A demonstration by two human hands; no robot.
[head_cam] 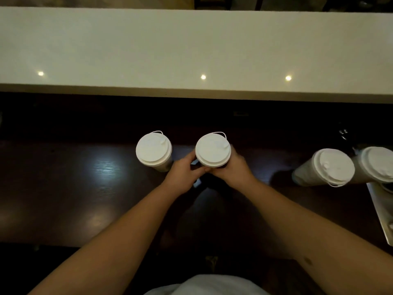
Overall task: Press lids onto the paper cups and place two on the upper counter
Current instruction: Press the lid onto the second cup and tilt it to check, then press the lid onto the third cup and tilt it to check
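All four cups already wear lids, and your left hand (183,170) and right hand (235,167) clasp the middle cup (213,150); the upper counter (191,50) still awaits two.

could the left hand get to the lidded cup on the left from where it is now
Probably yes. The left hand grips the middle cup together with the right hand, so it must let go first. The left cup stands just beside it, with only bare dark counter between.

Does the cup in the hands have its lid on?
Yes. A white lid covers the held cup, gripped by the left hand and right hand.
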